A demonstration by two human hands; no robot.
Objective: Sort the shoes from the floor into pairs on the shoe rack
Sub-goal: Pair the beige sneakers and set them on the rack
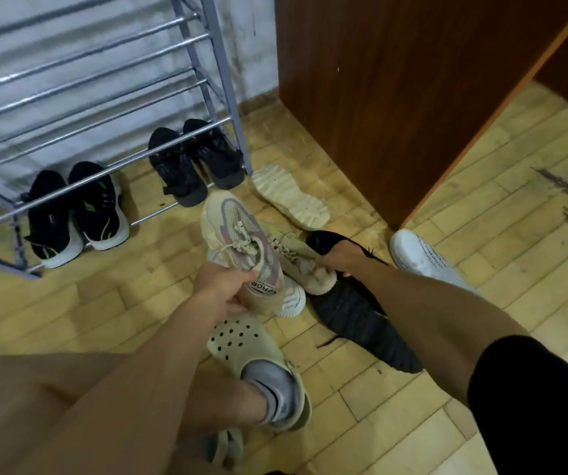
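Left hand has its grip clamped on the heel of a beige sneaker, lifted off the floor; right hand grips a second beige sneaker beside it. Behind, two black pairs sit on the shoe rack.

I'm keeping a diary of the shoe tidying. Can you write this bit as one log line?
left hand: holds beige sneaker | right hand: grips second beige sneaker | shoe rack: two black pairs
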